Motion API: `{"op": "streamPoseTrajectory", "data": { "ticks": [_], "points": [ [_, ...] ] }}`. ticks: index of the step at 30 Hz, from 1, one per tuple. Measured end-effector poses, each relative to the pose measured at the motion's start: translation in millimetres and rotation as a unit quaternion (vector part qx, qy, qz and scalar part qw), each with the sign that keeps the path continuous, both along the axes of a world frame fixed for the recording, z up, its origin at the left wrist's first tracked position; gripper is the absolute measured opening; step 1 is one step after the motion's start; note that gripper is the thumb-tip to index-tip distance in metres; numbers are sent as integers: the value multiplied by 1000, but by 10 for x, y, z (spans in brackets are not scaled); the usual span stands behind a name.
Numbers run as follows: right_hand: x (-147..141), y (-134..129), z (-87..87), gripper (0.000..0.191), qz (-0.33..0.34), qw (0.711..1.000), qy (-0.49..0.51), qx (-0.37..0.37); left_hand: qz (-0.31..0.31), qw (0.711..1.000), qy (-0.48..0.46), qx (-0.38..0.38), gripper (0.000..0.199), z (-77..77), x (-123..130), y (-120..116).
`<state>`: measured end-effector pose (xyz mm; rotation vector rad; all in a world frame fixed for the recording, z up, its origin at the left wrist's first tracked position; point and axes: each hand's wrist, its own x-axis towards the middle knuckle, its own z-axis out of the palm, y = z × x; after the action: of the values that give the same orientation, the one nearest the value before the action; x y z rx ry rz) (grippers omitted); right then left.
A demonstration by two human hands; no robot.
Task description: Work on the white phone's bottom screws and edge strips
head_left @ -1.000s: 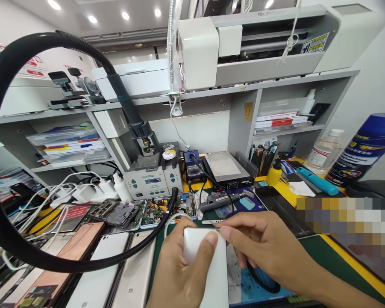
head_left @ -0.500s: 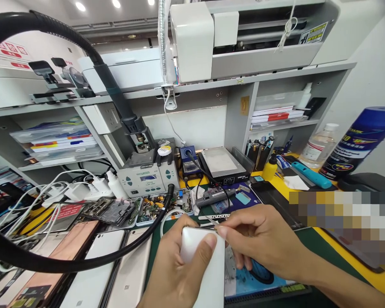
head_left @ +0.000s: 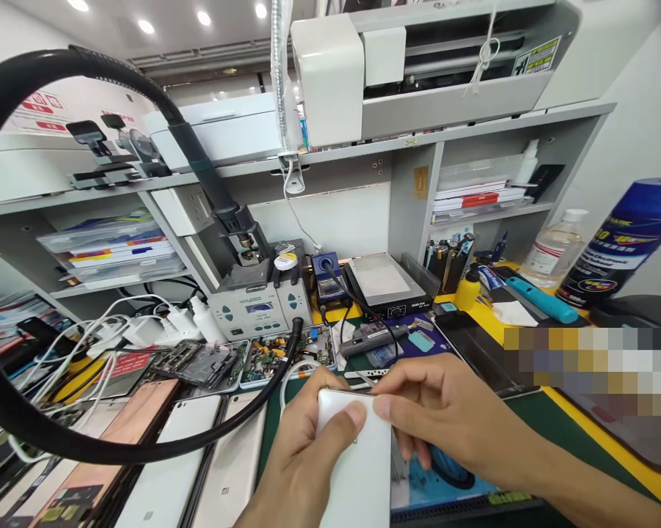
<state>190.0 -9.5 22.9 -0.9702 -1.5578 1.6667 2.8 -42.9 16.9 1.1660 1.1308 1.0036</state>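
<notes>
Over the near side of the counter (head_left: 550, 422), my left hand (head_left: 302, 444) clasps a white phone (head_left: 363, 477); my right hand (head_left: 445, 414) has edged onto its top corner, so the thin tool (head_left: 370, 382) I pinch barely shows.

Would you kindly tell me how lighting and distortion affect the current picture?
In the head view, ceiling lights glare white, the white phone looks softly lit, the spray can leans, likely from wide-angle distortion, and a pixelated patch hides detail.
</notes>
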Motion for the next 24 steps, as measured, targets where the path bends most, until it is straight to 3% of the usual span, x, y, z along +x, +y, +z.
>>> {"op": "streamPoseTrajectory", "data": {
  "ticks": [9,16,24],
  "points": [
    [-95,-59,7,25,-69,997,-17,25,-18,994,90,56,25,-18,-36,-15],
    [1,-67,26,18,-31,998,-36,42,-53,995,78,-14,38,-34,-65,-25],
    [95,-72,78,26,14,993,-72,89,-56,997,55,5,37,-71,-76,-11]
  ]
}}
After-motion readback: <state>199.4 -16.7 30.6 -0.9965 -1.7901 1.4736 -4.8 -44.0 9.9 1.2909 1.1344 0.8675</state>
